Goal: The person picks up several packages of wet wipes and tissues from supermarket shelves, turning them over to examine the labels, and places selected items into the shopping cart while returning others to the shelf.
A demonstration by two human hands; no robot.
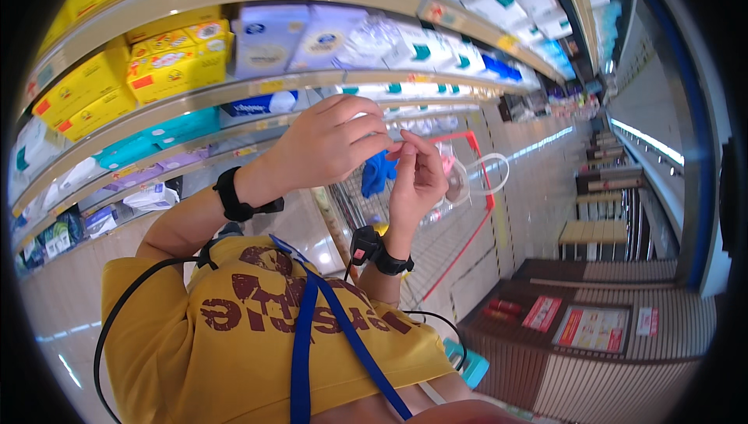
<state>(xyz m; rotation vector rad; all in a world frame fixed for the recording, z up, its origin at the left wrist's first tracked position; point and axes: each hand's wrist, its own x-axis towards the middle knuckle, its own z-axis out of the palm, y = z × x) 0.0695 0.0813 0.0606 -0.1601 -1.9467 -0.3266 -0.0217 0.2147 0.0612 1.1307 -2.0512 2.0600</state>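
My left hand (pixel 336 143) is raised in front of the shelves with its fingers bent. My right hand (pixel 418 181) is just right of it, thumb against the curled fingers. The fingertips of both hands meet or nearly meet; whether something small is pinched there, I cannot tell. A little white shows behind my left fingers. Beyond and below the hands stands a wire shopping cart with a red rim (pixel 489 190). In it lie a blue item (pixel 377 174), partly hidden by my right hand, and a bag with a white loop handle (pixel 494 158).
Store shelves (pixel 193 92) with yellow boxes (pixel 175 61), lilac packs (pixel 272 38) and white packs fill the upper left. A tiled aisle (pixel 534 161) runs to the right. Slatted counters (pixel 625 383) stand lower right. Black cables run from bands on both wrists.
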